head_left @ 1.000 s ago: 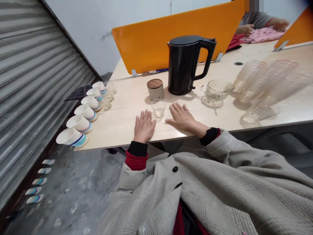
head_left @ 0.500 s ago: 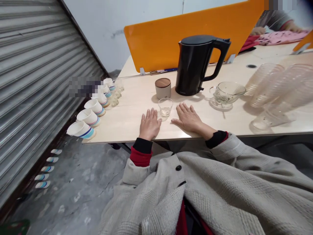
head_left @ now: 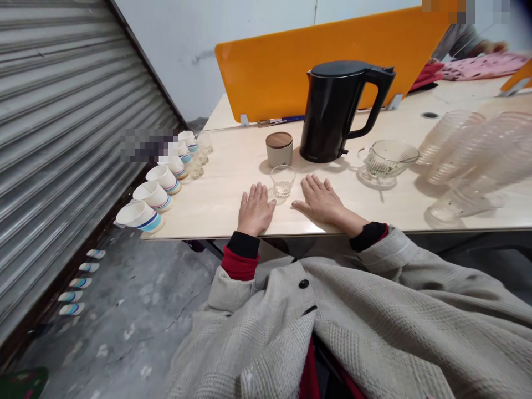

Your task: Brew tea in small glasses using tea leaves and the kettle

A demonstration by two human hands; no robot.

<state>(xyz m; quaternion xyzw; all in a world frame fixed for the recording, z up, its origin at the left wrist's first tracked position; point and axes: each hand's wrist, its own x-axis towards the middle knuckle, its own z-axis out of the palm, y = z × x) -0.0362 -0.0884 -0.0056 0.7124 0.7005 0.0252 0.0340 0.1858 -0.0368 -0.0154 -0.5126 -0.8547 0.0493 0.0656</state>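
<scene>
My left hand (head_left: 256, 210) lies flat on the pale table (head_left: 208, 205), palm down, holding nothing. On the other side of a small clear cup (head_left: 283, 182), my right hand (head_left: 320, 200) also rests flat with its fingers stretched out. The cup stands upright between the two hands, apart from the right one and close to the left thumb. Just behind it sits a grey canister (head_left: 279, 153) with a wooden lid. A black electric kettle (head_left: 330, 113) stands behind my right hand, its handle to the right. Right of that hand is a ribbed glass cup (head_left: 386, 159) on a saucer.
Several paper cups (head_left: 152, 197) line the table's left end, with clear cups (head_left: 197, 166) beside them. Stacked clear plastic cups (head_left: 465, 144) lie at the right. An orange divider (head_left: 266, 77) runs behind the kettle; brushes (head_left: 282, 120) lie at its foot. Another person's sleeve (head_left: 459, 41) shows beyond.
Both my hands stay flat in place around the small cup. The view has shifted slightly. At the far right, the other person's hands have moved over the pink cloth.
</scene>
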